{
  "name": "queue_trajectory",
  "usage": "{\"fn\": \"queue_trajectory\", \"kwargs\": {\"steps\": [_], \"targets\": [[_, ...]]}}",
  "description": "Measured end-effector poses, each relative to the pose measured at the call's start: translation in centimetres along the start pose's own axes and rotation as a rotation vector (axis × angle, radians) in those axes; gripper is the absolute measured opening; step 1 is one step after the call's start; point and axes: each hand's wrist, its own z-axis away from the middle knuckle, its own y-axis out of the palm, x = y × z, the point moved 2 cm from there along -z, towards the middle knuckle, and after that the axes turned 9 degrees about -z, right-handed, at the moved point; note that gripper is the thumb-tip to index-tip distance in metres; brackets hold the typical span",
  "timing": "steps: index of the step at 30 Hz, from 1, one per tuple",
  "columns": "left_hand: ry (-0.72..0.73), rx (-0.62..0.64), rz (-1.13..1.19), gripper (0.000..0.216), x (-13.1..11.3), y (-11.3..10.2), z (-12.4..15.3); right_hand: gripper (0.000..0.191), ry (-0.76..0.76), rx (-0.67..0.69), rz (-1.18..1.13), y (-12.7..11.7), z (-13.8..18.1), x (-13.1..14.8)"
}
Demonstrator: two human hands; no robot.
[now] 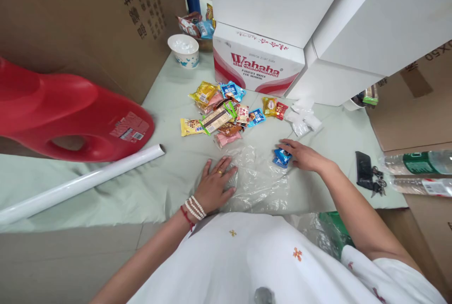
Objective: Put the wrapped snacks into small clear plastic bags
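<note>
My left hand (216, 184) lies flat with its fingers spread, at the left edge of a clear plastic bag (259, 179) on the table. The fingers of my right hand (303, 154) are closed over small blue snack packets (282, 157) at the bag's upper right; part of the packets is hidden under the fingers. Beyond my hands is a pile of wrapped snacks (217, 119) in yellow, green, brown, pink and blue. A yellow packet (269, 106) and a red packet (281, 110) lie right of the pile, beside crumpled white plastic (302, 119).
A white Wahaha water carton (257, 66) stands at the back. On the left are a red jug (88, 115) and a white roll (84, 184). A paper cup (185, 52) is behind the pile. Keys (378, 181) and plastic bottles (420, 162) lie at the right.
</note>
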Motion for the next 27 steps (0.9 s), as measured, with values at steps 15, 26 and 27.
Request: {"fn": "queue_trajectory", "kwargs": {"steps": [15, 26, 27], "targets": [[-0.113, -0.044, -0.005, 0.066, -2.1, 0.8, -0.9, 0.03, 0.365, -0.498, -0.001, -1.0, 5.3, -0.8], [-0.093, -0.075, -0.076, 0.073, -1.1, 0.4, -1.2, 0.038, 0.343, -0.427, -0.267, 6.2, 0.4, 3.4], [-0.087, -0.079, -0.078, 0.075, -0.9, 0.4, -0.9, 0.036, 0.369, -0.453, -0.268, 5.7, 0.8, 2.8]]}}
